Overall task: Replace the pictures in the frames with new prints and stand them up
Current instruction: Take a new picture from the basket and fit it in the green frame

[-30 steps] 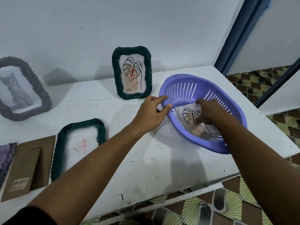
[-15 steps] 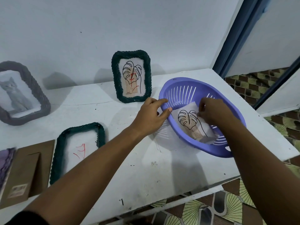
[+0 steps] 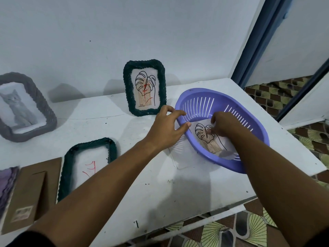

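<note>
A purple slotted basket [image 3: 258, 132] rests on the right part of the white table [image 3: 160, 184]. Inside it lies a leaf print [image 3: 212, 149]. My right hand [image 3: 222, 126] reaches into the basket, its fingertips pinched on the print's upper part. The basket's near-left rim is gripped by my left hand [image 3: 167, 126]. At the back, a dark green frame [image 3: 161, 86] stands upright with a similar leaf print marked in red. A second green frame [image 3: 67, 168] lies flat, holding white paper with red marks.
A grey frame [image 3: 45, 113] with a cat picture leans on the wall at the left. A brown backing board [image 3: 32, 189] and a purple frame edge [image 3: 5, 182] lie at the near left. A clear sheet [image 3: 178, 157] lies under the basket. The table's right edge drops to tiled floor [image 3: 302, 136].
My right hand raised the print by its far end half a second ago; the print now lies lower in the basket with the fingers over its middle. The left hand stayed on the rim.
</note>
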A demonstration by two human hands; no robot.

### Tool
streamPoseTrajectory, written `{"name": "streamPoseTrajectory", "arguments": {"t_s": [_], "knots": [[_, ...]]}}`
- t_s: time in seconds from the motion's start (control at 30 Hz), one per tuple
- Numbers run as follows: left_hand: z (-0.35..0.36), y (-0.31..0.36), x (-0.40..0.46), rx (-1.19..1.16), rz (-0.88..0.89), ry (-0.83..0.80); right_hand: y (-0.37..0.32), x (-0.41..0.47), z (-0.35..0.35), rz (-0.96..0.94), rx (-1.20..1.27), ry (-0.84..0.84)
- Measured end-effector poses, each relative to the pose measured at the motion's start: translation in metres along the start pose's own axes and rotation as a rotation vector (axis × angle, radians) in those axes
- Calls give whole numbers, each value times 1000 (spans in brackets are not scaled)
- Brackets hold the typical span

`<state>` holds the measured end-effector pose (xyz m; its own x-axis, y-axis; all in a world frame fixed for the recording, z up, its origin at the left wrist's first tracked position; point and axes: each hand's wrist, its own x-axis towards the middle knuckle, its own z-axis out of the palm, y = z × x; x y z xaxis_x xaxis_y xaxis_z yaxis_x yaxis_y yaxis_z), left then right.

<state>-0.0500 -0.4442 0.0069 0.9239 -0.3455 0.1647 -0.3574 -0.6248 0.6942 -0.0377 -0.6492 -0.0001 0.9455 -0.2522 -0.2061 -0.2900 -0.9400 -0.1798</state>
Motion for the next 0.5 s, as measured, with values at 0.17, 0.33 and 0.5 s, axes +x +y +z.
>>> {"name": "streamPoseTrajectory", "arguments": {"t_s": [0.17,0.33,0.5], "knots": [[-1,2,0,-3,-6,-8,5,0,1,21,130,95],[-1,0,2,10,-4,-19,10,0,-7,-3,84,124],[-3,6,2,69,100,91,14,-19,-36,-4,445,50]]}}
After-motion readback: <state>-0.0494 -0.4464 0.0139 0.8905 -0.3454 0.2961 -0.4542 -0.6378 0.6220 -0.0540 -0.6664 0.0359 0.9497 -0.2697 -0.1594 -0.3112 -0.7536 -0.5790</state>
